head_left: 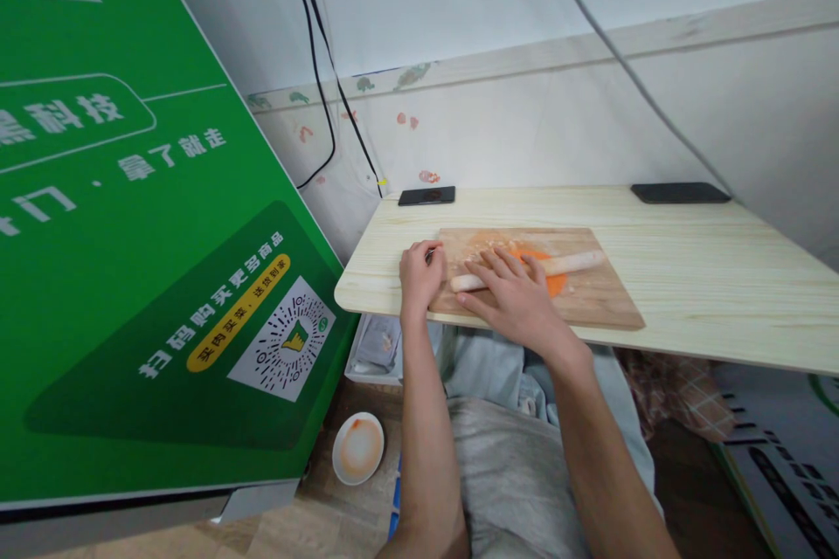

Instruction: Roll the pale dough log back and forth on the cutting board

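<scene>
A pale wooden rolling pin (577, 262) lies across a flattened piece of orange dough (557, 284) on a wooden board (603, 307). My right hand (515, 293) rests palm down on the pin, its fingers stretched out over it. Part of the dough and the pin's middle are hidden beneath that hand. At the board's left edge is my left hand (421, 278), with its fingers curled in toward the thumb. Whatever is between those fingers, if anything, cannot be made out. White and orange smears mark the board behind the pin.
A black phone (426, 196) lies at the table's back left, a dark flat object (680, 193) at the back right. A large green panel (163, 279) stands close on the left. Below it, a white plate (357, 449) with orange residue sits low down. Cables hang along the wall.
</scene>
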Available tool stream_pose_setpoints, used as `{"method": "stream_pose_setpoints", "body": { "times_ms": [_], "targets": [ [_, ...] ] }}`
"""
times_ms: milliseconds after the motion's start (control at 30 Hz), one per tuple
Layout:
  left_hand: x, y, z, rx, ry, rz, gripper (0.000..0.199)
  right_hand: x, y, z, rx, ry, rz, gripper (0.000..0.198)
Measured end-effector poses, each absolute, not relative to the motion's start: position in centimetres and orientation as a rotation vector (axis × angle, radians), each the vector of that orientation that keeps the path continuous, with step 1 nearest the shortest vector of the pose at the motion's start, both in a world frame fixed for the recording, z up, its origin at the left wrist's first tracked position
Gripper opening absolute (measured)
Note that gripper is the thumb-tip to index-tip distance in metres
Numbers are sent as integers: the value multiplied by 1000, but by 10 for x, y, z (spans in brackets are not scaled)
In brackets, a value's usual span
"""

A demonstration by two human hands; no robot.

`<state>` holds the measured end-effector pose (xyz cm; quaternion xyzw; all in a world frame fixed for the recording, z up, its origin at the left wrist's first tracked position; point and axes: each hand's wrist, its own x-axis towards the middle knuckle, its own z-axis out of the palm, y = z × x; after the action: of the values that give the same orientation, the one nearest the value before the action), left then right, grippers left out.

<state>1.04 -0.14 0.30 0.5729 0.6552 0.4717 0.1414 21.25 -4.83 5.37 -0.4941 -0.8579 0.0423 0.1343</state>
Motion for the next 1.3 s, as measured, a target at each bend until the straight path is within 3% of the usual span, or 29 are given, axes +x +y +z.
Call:
{"method": "stream_pose_setpoints", "body": {
  "times_ms": [533, 1133, 1300],
  "targets": [
    [13, -2, 6, 1645, 1910, 1340, 21, 207, -50, 50, -1457, -2371, 116, 49],
    [14, 1, 2, 1633, 1889, 1388, 23, 222, -43, 41, -1521, -2370, 7, 62],
    [13, 1, 2, 1647, 1896, 1378, 23, 220, -38, 42, -1508, -2351, 29, 57]
  ]
}}
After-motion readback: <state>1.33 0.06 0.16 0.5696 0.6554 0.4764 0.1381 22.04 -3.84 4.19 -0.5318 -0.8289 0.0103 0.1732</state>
